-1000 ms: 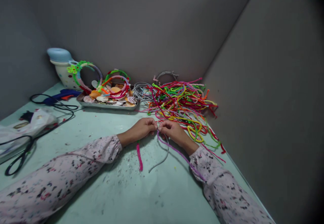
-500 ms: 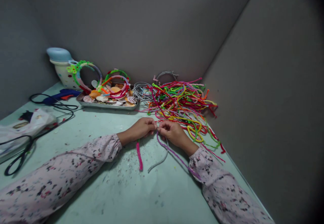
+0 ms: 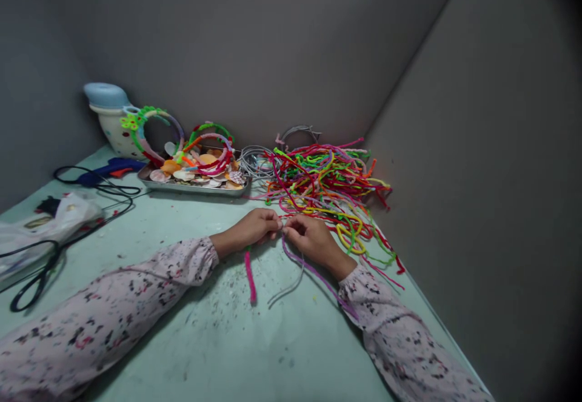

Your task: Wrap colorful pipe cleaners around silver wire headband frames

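Note:
Near the middle of the table, my left hand (image 3: pixel 257 227) and my right hand (image 3: pixel 313 239) meet fingertip to fingertip. The left one is closed, and a pink pipe cleaner (image 3: pixel 250 277) hangs below it. Thumb and fingers of the right pinch around the upper end of a purple pipe cleaner (image 3: pixel 318 275), whose long tail runs down to the right sleeve. A thin grey wire (image 3: pixel 291 288) curves down from between the hands. The exact joint of wire and pipe cleaners is hidden by the fingertips.
Behind the hands lies a tangled heap of coloured pipe cleaners (image 3: pixel 327 174) beside coiled grey wire (image 3: pixel 254 163). A metal tray (image 3: pixel 200 191) holds shells and wrapped hoops (image 3: pixel 166 117). Left are a blue-lidded container (image 3: pixel 116 126), a blue tool (image 3: pixel 109 167), black cable (image 3: pixel 59 249) and a plastic bag (image 3: pixel 82 209).
The right fingers have shifted slightly at the purple pipe cleaner's end. The grey wire's free end has swung a little to the right. The left hand is nearly still.

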A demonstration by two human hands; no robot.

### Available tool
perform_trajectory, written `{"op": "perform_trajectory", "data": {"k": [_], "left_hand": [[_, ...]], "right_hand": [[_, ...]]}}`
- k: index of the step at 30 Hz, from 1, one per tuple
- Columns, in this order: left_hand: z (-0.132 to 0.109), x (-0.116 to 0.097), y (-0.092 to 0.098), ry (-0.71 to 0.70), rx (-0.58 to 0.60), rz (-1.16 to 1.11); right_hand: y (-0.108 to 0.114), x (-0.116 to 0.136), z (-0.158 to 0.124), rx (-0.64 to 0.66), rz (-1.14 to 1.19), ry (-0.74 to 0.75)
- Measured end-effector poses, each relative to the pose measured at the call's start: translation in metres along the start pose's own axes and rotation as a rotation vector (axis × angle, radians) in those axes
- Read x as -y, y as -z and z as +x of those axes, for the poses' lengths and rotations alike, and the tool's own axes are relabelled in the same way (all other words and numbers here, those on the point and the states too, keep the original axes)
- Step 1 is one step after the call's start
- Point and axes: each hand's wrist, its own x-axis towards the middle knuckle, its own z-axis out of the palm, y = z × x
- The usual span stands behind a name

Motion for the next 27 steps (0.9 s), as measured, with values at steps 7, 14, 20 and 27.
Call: {"op": "perform_trajectory", "data": {"k": [7,14,20,27], "left_hand": [[0.001,0.002,-0.001,0.008,-0.010,0.002],[0.002,0.004,0.000,0.000,-0.007,0.000],[0.003,0.004,0.000,0.013,-0.003,0.001],[0.002,0.002,0.000,0.010,0.002,-0.008]], "right_hand": [[-0.002,-0.003,-0.002,0.005,-0.078,0.040],[-0.001,0.004,-0.003,0.018,-0.291,0.103],[0.000,0.011,-0.004,0.054,-0.417,0.106],[0.001,0.007,-0.005,0.031,-0.311,0.123]]}}
